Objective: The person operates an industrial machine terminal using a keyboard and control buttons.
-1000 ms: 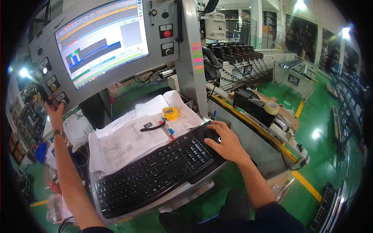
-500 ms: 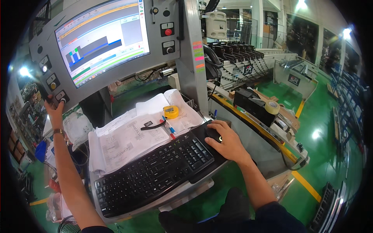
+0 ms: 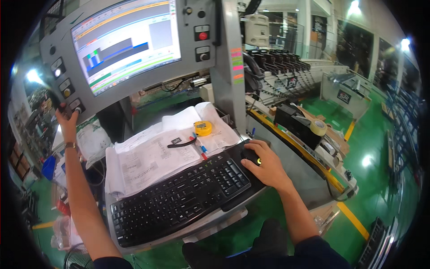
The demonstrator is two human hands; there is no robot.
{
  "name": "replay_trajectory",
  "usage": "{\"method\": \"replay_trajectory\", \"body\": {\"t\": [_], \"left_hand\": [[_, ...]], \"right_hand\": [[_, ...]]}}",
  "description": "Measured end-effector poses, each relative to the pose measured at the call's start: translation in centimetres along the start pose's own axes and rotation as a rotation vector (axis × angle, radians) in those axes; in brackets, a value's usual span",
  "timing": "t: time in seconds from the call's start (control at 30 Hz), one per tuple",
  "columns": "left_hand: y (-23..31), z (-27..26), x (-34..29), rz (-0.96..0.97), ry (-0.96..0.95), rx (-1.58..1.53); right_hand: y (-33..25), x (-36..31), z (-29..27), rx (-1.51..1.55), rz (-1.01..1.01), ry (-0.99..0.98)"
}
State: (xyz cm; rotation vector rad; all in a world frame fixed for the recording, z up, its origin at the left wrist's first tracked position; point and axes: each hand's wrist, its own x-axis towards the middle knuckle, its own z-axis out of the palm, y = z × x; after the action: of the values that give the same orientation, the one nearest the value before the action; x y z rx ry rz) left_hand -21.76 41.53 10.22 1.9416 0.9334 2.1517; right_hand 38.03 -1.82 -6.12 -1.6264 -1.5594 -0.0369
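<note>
My left hand [image 3: 68,120] is at the lower left corner of a grey control panel [image 3: 134,85]. Its fingers curl at the panel's edge, and the thumb rests by the lowest knob [image 3: 78,110]. Under my right hand [image 3: 267,167] is a black mouse [image 3: 251,156] with a bright yellow-green spot, the fingers bent over it. To the left of the mouse lies a black keyboard [image 3: 181,199]. A lit screen [image 3: 127,45] in the panel shows coloured bars and a blue stepped shape.
Behind the keyboard, paper drawings [image 3: 152,157] carry a yellow tape measure [image 3: 203,128], a black strap [image 3: 181,144] and pens [image 3: 200,145]. A plastic bag [image 3: 93,139] sits left. On the right, a machine bed with a yellow rail [image 3: 295,139] holds a black box [image 3: 297,125] and a tape roll [image 3: 318,127].
The whole view has shifted a little, so the panel and desk sit farther right. Both hands stay at the same places, the left at the knob, the right on the mouse.
</note>
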Motion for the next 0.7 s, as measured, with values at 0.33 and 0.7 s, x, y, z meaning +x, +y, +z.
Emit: {"method": "replay_trajectory", "body": {"t": [0.33, 0.7], "left_hand": [[4.3, 3.6, -1.8, -0.007, 0.052, -0.045], [6.1, 2.4, -2.8, -0.06, 0.119, -0.008]], "right_hand": [[0.1, -0.6, -0.8, 0.043, -0.003, 0.042], [-11.0, 27.5, -9.2, -0.19, -0.422, 0.461]]}}
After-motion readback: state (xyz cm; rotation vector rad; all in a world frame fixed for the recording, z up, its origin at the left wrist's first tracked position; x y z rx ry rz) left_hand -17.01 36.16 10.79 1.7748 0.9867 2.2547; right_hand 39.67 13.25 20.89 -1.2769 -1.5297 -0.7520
